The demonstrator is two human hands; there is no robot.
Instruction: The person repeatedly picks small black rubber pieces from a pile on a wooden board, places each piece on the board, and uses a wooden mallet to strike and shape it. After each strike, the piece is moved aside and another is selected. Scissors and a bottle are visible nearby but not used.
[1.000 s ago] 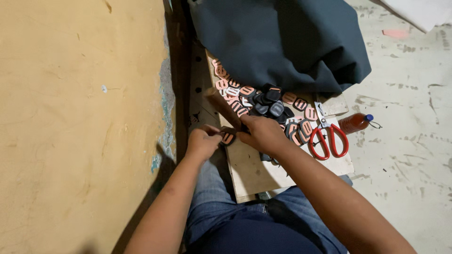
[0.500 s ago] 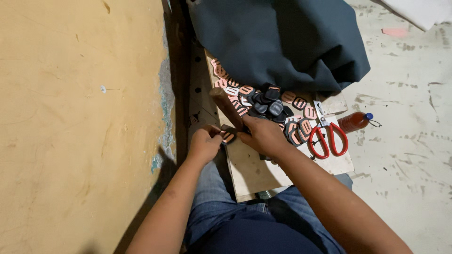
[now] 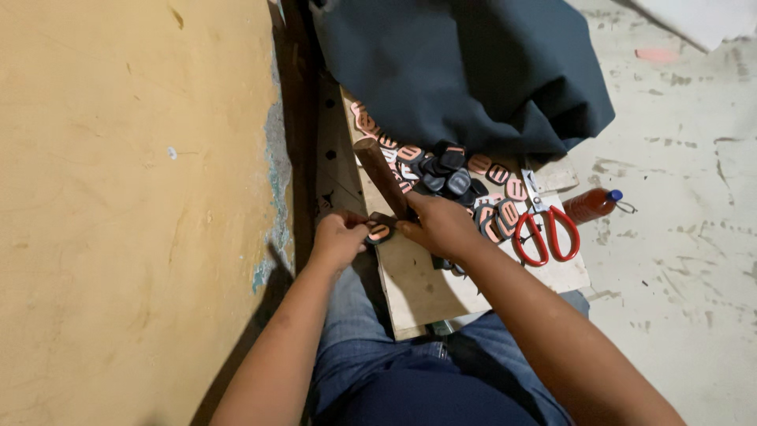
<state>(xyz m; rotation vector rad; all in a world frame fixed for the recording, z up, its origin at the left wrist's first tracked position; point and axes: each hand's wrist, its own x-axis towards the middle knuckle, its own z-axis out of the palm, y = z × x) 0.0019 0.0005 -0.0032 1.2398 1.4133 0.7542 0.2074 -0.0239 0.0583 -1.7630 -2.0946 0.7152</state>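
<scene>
We see the left hand and right hand each in a pinching grip on 1 small orange tag at the board edge, wall close left; fingertips hidden.

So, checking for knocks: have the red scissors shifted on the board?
No. The red scissors lie in the same spot beside the bottle.

It was a makeshift craft workshop: a rough wooden board served as tabletop on a stained concrete floor, strewn with small buckle pieces, red-handled scissors and dark fabric.
</scene>
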